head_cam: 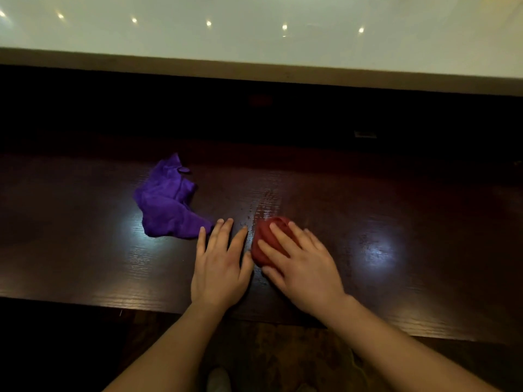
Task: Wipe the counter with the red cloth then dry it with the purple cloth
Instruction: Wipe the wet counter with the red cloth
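The counter (396,222) is dark brown polished wood running left to right. A bunched red cloth (267,236) lies near its middle front, and my right hand (302,264) presses down on it with fingers spread over the top, slightly blurred. A wet streak (266,202) shines on the wood just beyond the red cloth. My left hand (220,264) lies flat on the counter right beside it, fingers apart, holding nothing. A crumpled purple cloth (167,202) rests to the left; its near corner almost touches my left fingertips.
A pale raised ledge (254,66) runs along the back above a dark recess. The counter's front edge (85,299) is close to my body, with patterned floor and a shoe (218,379) below.
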Demonstrator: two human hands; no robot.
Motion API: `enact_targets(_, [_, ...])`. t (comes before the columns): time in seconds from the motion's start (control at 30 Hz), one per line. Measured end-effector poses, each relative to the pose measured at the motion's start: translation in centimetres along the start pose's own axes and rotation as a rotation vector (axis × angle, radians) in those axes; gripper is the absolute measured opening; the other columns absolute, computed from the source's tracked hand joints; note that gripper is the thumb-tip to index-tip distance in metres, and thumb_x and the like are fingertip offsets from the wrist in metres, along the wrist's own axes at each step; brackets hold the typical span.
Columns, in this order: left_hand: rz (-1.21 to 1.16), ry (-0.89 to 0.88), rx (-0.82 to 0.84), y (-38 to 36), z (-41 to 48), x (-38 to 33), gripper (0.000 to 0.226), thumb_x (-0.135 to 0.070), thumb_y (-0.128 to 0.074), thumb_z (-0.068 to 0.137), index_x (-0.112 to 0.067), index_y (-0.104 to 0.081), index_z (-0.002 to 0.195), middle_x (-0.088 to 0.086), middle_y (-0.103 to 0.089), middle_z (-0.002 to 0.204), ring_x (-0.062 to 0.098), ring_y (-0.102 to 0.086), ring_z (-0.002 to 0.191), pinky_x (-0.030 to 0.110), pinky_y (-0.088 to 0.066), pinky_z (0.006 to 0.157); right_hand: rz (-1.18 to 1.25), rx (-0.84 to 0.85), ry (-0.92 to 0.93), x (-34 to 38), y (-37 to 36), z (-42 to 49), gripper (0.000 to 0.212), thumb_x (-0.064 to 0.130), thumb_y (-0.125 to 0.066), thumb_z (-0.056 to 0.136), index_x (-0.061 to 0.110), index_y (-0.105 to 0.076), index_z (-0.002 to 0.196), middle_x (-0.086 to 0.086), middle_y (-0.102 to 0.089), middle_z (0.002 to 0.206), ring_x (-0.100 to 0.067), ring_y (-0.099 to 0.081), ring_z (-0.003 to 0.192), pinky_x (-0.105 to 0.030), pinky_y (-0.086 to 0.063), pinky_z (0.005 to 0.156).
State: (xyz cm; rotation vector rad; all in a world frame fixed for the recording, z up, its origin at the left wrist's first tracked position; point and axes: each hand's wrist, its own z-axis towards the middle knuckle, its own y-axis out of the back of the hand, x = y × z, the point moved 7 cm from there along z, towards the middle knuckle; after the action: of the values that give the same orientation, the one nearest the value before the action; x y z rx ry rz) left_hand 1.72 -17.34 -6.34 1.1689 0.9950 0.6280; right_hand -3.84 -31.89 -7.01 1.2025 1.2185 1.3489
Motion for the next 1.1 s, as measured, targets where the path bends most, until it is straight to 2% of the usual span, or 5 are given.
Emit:
enact_targets(0.3, [0.0, -0.003, -0.02, 0.4, 0.1, -0.4, 0.052, -0.036, -0.038, 0.09, -0.014, -0.054, 0.134, 0.015, -0.046, 0.147, 0.029, -0.033, 0.142, 0.055, -0.014, 0.119, -0.044, 0.104, -0.464, -10.7, 2.0, 5.3, 0.057, 0.063, -0.029, 0.096, 0.039, -0.034, 0.148, -0.001, -0.025, 0.162, -0.036, -0.024, 0.146, -0.048, -0.024, 0.116])
enact_targets(0.5, [-0.036, 0.021, -0.021, 0.1, 0.1, 0.0, 0.056, -0.038, -0.037, 0.09, -0.015, -0.046, 0.14, 0.012, -0.045, 0.148, 0.024, -0.03, 0.144, 0.052, -0.011, 0.12, 0.033, 0.058, 0.129, -0.6, 0.1, -1.3, 0.05, 0.063, -0.033, 0.096, 0.043, -0.042, 0.14, 0.002, -0.036, 0.156, -0.033, -0.036, 0.14, -0.051, -0.031, 0.113])
enact_targets(0.7, [-0.069, 0.03, -0.045, 0.4, 0.1, 0.0, 0.057, -0.037, -0.038, 0.089, -0.012, -0.047, 0.14, 0.013, -0.047, 0.146, 0.026, -0.032, 0.142, 0.053, -0.013, 0.12, 0.026, 0.102, -0.296, -5.1, 1.3, 9.8, 0.053, 0.062, -0.03, 0.096, 0.044, -0.035, 0.145, 0.002, -0.024, 0.162, -0.034, -0.019, 0.148, -0.05, -0.017, 0.119])
enact_targets(0.93, [-0.058, 0.015, -0.04, 0.2, 0.0, 0.2, 0.058, -0.038, -0.037, 0.089, -0.013, -0.046, 0.14, 0.014, -0.045, 0.147, 0.026, -0.031, 0.143, 0.05, -0.01, 0.121, 0.054, 0.06, 0.021, -0.1, 0.3, -0.3, 0.047, 0.061, -0.035, 0.096, 0.044, -0.044, 0.139, 0.003, -0.039, 0.155, -0.032, -0.035, 0.141, -0.05, -0.028, 0.116])
enact_targets(1.1, [0.031, 0.004, -0.013, 0.0, 0.2, 0.0, 0.06, -0.041, -0.035, 0.089, -0.015, -0.045, 0.141, 0.015, -0.044, 0.148, 0.029, -0.03, 0.143, 0.052, -0.009, 0.12, -0.038, 0.093, -0.438, -12.7, 2.2, -4.1, 0.052, 0.061, -0.037, 0.095, 0.042, -0.043, 0.143, 0.001, -0.034, 0.158, -0.032, -0.032, 0.143, -0.048, -0.026, 0.116])
